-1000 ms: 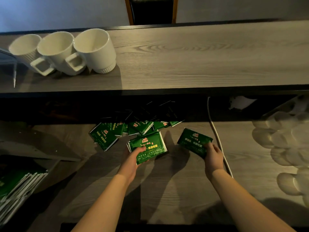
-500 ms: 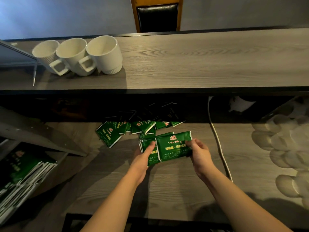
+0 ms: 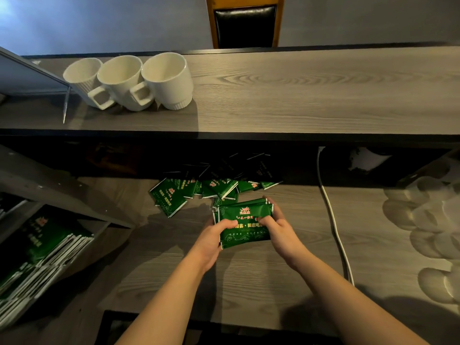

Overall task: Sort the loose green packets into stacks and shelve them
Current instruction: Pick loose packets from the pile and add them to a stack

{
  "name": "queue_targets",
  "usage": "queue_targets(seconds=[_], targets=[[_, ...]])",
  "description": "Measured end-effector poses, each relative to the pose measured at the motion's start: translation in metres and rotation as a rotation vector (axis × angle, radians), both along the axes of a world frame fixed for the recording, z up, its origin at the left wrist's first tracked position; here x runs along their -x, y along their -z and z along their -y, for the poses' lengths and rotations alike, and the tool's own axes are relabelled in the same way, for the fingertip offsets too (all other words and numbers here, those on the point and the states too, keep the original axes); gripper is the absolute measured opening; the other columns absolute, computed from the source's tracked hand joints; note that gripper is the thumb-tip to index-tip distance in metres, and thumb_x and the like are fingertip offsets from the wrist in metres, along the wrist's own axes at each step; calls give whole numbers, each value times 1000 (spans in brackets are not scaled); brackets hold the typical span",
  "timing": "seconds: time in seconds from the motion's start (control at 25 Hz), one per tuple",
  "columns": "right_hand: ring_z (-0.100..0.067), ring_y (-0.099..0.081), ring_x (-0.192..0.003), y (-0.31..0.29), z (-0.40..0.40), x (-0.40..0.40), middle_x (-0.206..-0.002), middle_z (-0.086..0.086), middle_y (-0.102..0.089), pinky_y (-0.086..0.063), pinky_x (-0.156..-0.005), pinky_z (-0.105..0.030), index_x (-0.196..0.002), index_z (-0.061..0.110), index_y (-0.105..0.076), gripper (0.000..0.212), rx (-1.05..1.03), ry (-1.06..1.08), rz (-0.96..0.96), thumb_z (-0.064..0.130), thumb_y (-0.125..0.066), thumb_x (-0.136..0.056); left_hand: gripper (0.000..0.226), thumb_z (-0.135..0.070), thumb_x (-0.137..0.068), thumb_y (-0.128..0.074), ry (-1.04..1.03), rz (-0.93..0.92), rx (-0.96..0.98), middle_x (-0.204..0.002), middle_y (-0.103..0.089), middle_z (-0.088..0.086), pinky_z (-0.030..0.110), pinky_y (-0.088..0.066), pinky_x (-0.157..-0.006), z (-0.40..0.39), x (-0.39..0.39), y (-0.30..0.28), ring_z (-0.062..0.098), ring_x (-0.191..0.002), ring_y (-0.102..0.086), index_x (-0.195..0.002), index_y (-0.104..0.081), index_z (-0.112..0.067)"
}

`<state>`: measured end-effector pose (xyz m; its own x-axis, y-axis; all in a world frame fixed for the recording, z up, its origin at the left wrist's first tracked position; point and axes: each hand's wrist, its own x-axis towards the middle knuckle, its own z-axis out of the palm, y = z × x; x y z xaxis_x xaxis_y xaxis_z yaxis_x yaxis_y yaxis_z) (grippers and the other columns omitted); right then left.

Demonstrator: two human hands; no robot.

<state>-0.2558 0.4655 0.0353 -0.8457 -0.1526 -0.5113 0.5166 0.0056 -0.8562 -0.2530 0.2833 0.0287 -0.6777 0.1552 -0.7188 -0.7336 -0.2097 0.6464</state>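
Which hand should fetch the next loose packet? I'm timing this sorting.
Probably the left hand: the loose packets lie up and left of the stack, nearer it, while the right hand can keep gripping the stack.

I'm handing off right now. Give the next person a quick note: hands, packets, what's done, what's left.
Left hand and right hand both grip one small stack of green foil packets above the lower grey wood counter.
Loose green packets lie heaped at the counter's back edge, some in shadow.
Shelved green packets sit lower left.
Done: one stack gathered.
Left: shelve it, sort the heap.
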Motion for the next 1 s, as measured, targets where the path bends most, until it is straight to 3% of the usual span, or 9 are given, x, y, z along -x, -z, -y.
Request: queue_targets(seconds=[0.08,0.2,0.36,0.48,0.56,0.68,0.76,0.84,1.0], targets=[[-6,-52,-119,2,6,2,-138,7,-51,-40,-80,-8,-155,36,-22,64,-51,-52,3,16,-47,-100,63,-35,-61,-75,-8,3,12,-117,-73,15,50,-41,-113,2,0,0,31,-118,-64,-117,-69,-6],[-8,-40,-128,8,18,3,-144,9,-41,-35,-86,-15,-157,36,-14,67,-61,-76,2,22,-48,-101,103,-52,-45,-83,-19,-7,104,-137,-61,13,53,-33,-118,7,-3,0,30,-133,-52,-135,-59,-8],[-10,-50,-121,25,44,12,-137,6,-49,-43,-89,-18,-152,28,-32,57,-75,7,42,43,-51,-100,122,-55,-33,-88,-225,44,83,-145,-55,14,50,-34,-118,34,-8,9,32,-136,-49,-141,-55,-10],[-30,-62,-111,52,56,33,-127,-15,-62,-51,-93,-40,-136,11,-50,47,-380,20,27,40,-54,-99,124,-54,-35,-90,-385,64,69,-149,-51,15,50,-31,-120,61,-8,12,33,-139,-46,-144,-50,-10],[-36,-65,-108,73,63,45,-117,-21,-67,-51,-90,-41,-120,8,-61,37,-607,-107,-27,38,-57,-99,122,-57,-41,-92,-432,66,67,-155,-44,11,49,-27,-122,79,-7,15,31,-145,-38,-148,-47,-17],[-32,-64,-92,93,80,61,-96,-18,-70,-39,-67,-30,-85,8,-63,45,-796,-147,-17,51,-60,-94,149,-66,-16,-93,-473,44,70,-150,-50,9,49,-29,-121,99,-5,27,28,-142,-43,-149,-46,-19],[-30,-54,-98,106,93,72,-101,-19,-67,-35,-70,-30,-90,1,-68,54,-860,-84,-9,55,-66,-88,141,-64,-16,-92,-460,71,67,-149,-52,10,48,-29,-121,106,0,33,29,-142,-42,-143,-53,-18],[-32,-49,-110,115,99,79,-111,-18,-63,-38,-83,-33,-101,-1,-69,59,-893,-24,6,55,-70,-84,125,-61,-26,-86,-424,98,79,-150,-51,14,50,-28,-121,112,4,38,32,-142,-42,-140,-58,-16],[-34,-47,-117,125,106,87,-120,-19,-59,-42,-91,-37,-113,1,-67,62,-977,38,76,55,-72,-82,105,-68,-39,-80,-361,111,93,-146,-55,9,53,-29,-120,125,5,45,32,-140,-45,-132,-66,-24]])
